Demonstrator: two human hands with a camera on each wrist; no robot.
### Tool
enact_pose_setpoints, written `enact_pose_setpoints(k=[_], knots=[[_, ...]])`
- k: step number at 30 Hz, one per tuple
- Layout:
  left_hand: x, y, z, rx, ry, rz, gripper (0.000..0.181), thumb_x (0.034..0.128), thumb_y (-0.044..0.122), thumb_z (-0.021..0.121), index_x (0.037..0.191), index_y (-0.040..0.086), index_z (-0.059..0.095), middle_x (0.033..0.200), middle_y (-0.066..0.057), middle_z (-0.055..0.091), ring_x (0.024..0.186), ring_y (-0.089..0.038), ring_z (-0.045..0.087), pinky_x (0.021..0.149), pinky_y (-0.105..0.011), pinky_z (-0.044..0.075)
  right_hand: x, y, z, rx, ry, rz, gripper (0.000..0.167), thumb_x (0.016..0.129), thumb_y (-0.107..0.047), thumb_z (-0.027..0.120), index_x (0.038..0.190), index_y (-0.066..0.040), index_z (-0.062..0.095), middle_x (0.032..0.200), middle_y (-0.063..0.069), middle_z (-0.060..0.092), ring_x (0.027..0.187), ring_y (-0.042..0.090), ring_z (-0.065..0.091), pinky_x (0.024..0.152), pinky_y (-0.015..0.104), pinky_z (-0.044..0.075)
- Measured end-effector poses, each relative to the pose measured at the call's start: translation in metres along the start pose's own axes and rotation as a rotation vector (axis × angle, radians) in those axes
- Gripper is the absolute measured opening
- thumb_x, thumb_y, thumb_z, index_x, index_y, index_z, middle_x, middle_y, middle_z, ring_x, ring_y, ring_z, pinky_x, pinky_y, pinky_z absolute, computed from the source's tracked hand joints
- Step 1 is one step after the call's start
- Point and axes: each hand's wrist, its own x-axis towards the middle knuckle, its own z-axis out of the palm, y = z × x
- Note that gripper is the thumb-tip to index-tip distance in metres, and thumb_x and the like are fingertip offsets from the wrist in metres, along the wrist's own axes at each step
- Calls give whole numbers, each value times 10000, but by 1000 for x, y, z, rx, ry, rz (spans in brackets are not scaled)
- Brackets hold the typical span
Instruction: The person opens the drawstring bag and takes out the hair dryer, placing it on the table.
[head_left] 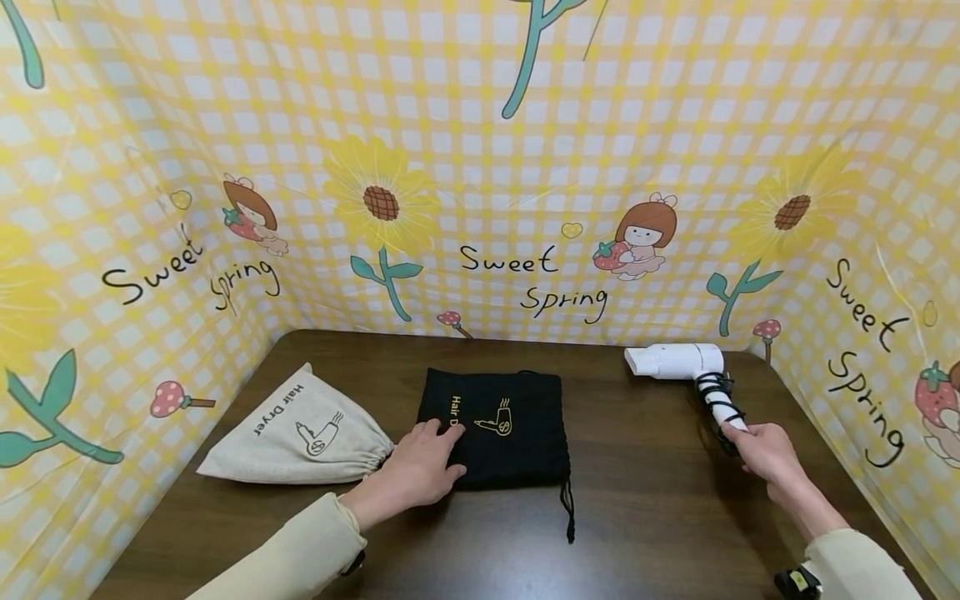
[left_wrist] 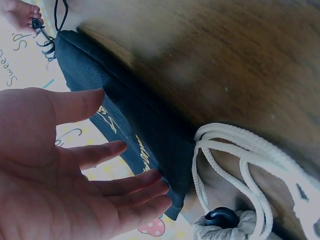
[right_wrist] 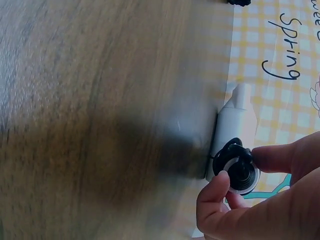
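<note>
A white hair dryer (head_left: pixel 678 361) lies at the back right of the table, its black cord (head_left: pixel 716 400) wound round the handle. My right hand (head_left: pixel 772 457) grips the lower end of that handle. In the right wrist view, thumb and fingers pinch the handle end (right_wrist: pixel 242 175). A black drawstring bag (head_left: pixel 517 433) with a gold dryer print lies flat in the middle. My left hand (head_left: pixel 420 462) is over its left edge, fingers spread; whether they touch the cloth I cannot tell. Left of it lies a beige drawstring bag (head_left: pixel 300 433) marked "Hair Dryer", its gathered mouth beside my left wrist.
The dark wooden table (head_left: pixel 622 517) is walled by a yellow checked cloth (head_left: pixel 480 167) behind and on both sides. White cords (left_wrist: pixel 240 155) of the beige bag spread near the black bag's corner. A black drawstring (head_left: pixel 568 508) hangs toward the table's front.
</note>
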Motion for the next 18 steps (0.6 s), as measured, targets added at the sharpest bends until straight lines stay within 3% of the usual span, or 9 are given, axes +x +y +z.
enact_pose_setpoints(k=[6,11,14,18], knots=[[2,-1,2,-5,0,2,583,970,242,770,1459,-1,566,1378,-312,555,1287,-476,530,1068,-575,448,0,1,-2,-53,10,-9,461,1086,-343,529,897,59,652,814,70,518,706,214,510,653,362,425],[2,0,2,-8,-4,-1,619,976,248,765,1494,2,531,1396,-317,543,1302,-482,520,1073,-581,443,2,3,-4,-84,12,-7,405,1063,-321,561,814,-8,626,694,14,450,658,202,468,611,346,390],[2,0,1,-8,-7,-6,613,976,251,764,1489,4,536,1399,-315,542,1308,-478,515,1080,-578,437,3,5,-4,-118,1,-12,400,1056,-315,578,795,-13,612,713,31,451,679,221,459,619,348,380],[2,-1,2,-8,-9,-5,601,974,253,766,1475,1,548,1397,-315,543,1307,-476,516,1085,-573,434,5,6,-5,-168,-9,-18,428,1053,-338,596,878,51,635,839,117,488,780,278,464,656,360,382]])
